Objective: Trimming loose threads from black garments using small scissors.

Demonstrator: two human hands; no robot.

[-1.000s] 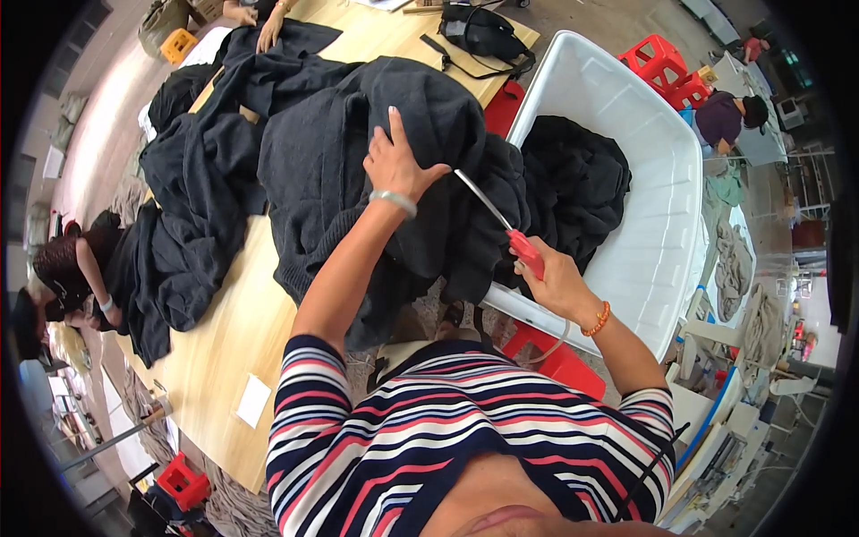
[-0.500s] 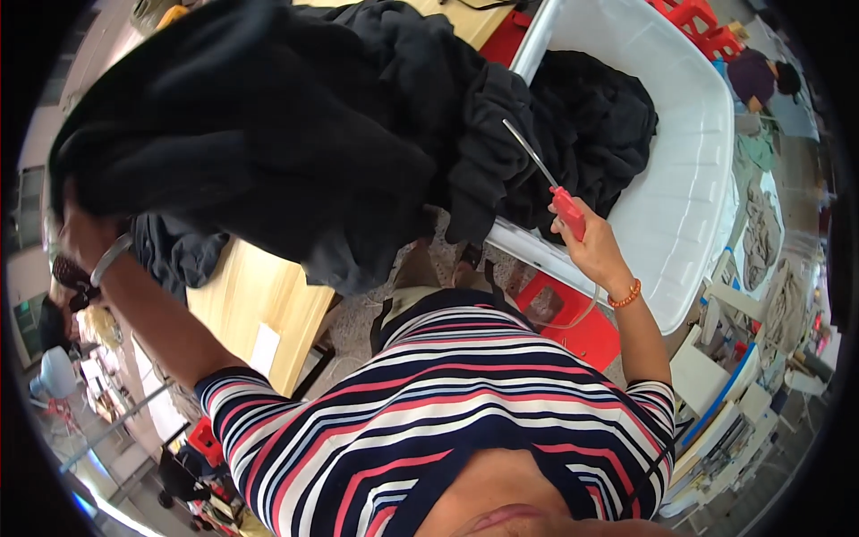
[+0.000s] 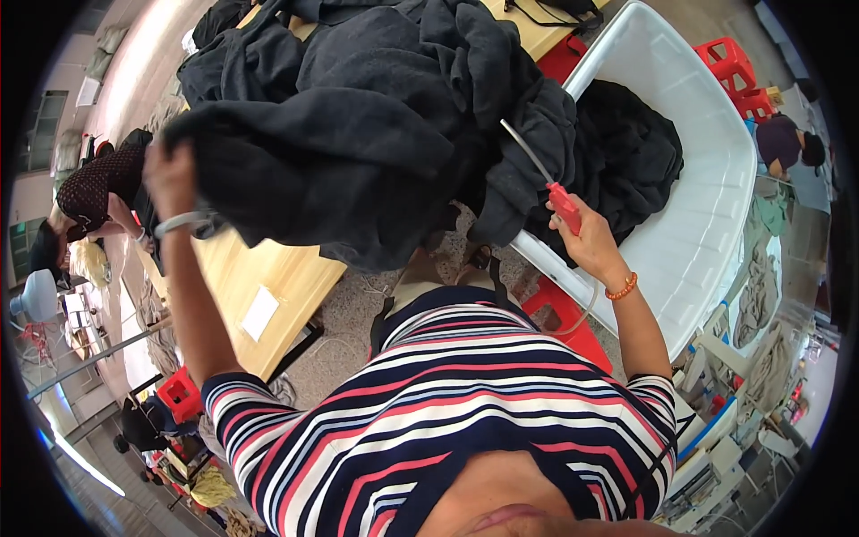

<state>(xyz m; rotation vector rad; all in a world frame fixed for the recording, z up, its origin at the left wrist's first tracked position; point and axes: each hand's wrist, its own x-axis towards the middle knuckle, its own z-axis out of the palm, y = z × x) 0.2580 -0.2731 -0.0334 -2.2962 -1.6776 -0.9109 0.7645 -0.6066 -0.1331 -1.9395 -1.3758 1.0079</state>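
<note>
A large black cloth (image 3: 331,170), likely fleece, lies bunched over the wooden table and hangs toward me off its edge. My left hand (image 3: 172,183), smeared by motion, is closed at the cloth's left edge and holds it up a little. In my right hand (image 3: 591,242) is a red-handled air blow gun (image 3: 564,208) with a long thin metal nozzle and a pale hose (image 3: 586,315) trailing from the grip. Its nozzle points up and left, over the dark fabric. More black fabric (image 3: 631,157) lies heaped in the white tub to the right.
The white tub (image 3: 707,206) stands against the pale wooden table (image 3: 268,268), which bears a white paper (image 3: 259,313). A red stool (image 3: 573,327) stands beneath my right arm. Another person (image 3: 94,197) bends over at the far left; someone else (image 3: 783,143) is at far right.
My left hand has come inward and to the right with the cloth's edge, and the raised cloth has dropped lower over the table. The right hand keeps its grip, barely moved.
</note>
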